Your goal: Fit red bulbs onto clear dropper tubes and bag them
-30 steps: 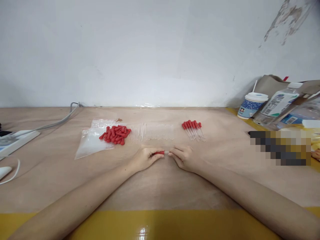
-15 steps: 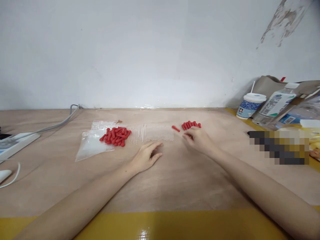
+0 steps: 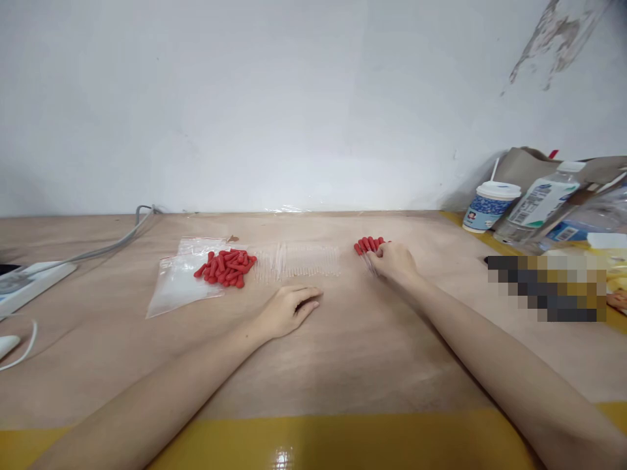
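My right hand [image 3: 393,261] is at the right end of a row of red-bulbed droppers [image 3: 367,245]. Its thumb and fingers are pinched on a dropper there, mostly covered by the hand. Thin clear tubes point from the row towards me. My left hand [image 3: 289,310] rests on the table, holding nothing, a gap showing between its thumb and fingers. Beyond it lies a row of clear thin tubes [image 3: 311,260]. Left of those, a heap of loose red rubber bulbs [image 3: 226,266] partly covers a clear plastic bag [image 3: 179,284].
On the right stand a lidded paper cup [image 3: 490,207] and a plastic bottle [image 3: 539,205], with a blurred dark item [image 3: 539,290] nearer. A power strip [image 3: 36,284] with a grey cable lies at the left. A white wall [image 3: 294,117] closes the back; yellow tape [image 3: 245,440] runs along the front edge.
My right hand has carried the single red-bulbed dropper rightward from beside the clear tubes to the row. My left hand has stayed nearly still, its thumb and fingertips now closer together.
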`<act>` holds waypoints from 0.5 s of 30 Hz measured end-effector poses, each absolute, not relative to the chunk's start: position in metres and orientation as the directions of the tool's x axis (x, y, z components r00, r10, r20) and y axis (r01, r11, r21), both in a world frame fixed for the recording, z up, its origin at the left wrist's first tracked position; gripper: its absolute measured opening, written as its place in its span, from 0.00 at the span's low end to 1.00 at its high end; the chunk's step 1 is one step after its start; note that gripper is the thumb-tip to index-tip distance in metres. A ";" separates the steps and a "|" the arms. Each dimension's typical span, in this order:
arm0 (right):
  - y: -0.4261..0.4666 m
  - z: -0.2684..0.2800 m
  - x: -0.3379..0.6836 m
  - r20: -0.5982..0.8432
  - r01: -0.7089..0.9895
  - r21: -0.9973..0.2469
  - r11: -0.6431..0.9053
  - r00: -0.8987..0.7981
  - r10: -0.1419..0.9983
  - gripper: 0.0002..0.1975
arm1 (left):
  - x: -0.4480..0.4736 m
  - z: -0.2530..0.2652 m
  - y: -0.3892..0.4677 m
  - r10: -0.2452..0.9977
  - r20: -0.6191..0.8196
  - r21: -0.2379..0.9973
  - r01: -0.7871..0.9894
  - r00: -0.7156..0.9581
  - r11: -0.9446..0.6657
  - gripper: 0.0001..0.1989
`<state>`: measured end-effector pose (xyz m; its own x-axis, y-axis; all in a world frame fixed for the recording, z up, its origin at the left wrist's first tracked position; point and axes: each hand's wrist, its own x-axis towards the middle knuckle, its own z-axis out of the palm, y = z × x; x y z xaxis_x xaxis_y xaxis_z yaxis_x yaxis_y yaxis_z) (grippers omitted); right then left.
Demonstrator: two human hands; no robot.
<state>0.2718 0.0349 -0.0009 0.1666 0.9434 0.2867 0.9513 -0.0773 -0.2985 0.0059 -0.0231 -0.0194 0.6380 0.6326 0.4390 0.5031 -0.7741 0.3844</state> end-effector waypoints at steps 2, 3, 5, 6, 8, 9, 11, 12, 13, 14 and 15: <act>0.037 -0.002 0.273 0.291 0.954 -0.285 -0.088 0.174 0.941 0.15 | 0.006 -0.020 -0.023 0.632 0.438 0.384 0.503 0.639 -0.774 0.13; 0.037 -0.002 0.274 0.294 0.955 -0.281 -0.095 0.179 0.939 0.15 | 0.006 -0.020 -0.023 0.632 0.440 0.385 0.501 0.638 -0.775 0.13; 0.037 -0.002 0.274 0.302 0.949 -0.296 -0.107 0.199 0.932 0.16 | 0.006 -0.020 -0.023 0.629 0.441 0.389 0.496 0.640 -0.777 0.13; 0.036 -0.002 0.272 0.307 0.943 -0.315 -0.105 0.206 0.929 0.16 | 0.006 -0.021 -0.023 0.628 0.440 0.389 0.494 0.642 -0.778 0.13; 0.032 -0.001 0.267 0.328 0.932 -0.355 -0.070 0.194 0.924 0.16 | 0.007 -0.021 -0.022 0.626 0.436 0.388 0.492 0.647 -0.779 0.13; 0.031 -0.001 0.262 0.346 0.931 -0.362 -0.036 0.170 0.923 0.16 | 0.007 -0.021 -0.022 0.624 0.434 0.385 0.492 0.650 -0.781 0.13; 0.028 0.000 0.250 0.363 0.940 -0.339 0.039 0.093 0.927 0.15 | 0.007 -0.021 -0.021 0.617 0.437 0.376 0.490 0.654 -0.786 0.13; 0.028 0.000 0.244 0.354 0.946 -0.318 0.064 0.056 0.934 0.14 | 0.007 -0.021 -0.021 0.612 0.441 0.373 0.486 0.657 -0.790 0.12; 0.028 0.000 0.237 0.330 0.952 -0.297 0.071 0.033 0.943 0.14 | 0.007 -0.021 -0.021 0.607 0.446 0.371 0.481 0.658 -0.794 0.12; 0.030 0.000 0.230 0.295 0.958 -0.280 0.062 0.024 0.955 0.14 | 0.007 -0.021 -0.021 0.603 0.452 0.370 0.477 0.657 -0.797 0.12; 0.032 0.000 0.223 0.256 0.963 -0.267 0.042 0.029 0.966 0.13 | 0.007 -0.021 -0.021 0.601 0.456 0.371 0.474 0.656 -0.799 0.12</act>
<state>0.2229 0.0322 0.0000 0.0291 0.9663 0.2559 0.9627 0.0417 -0.2672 0.0067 -0.0206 -0.0214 0.6561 0.6013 0.4560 0.4739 -0.7986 0.3710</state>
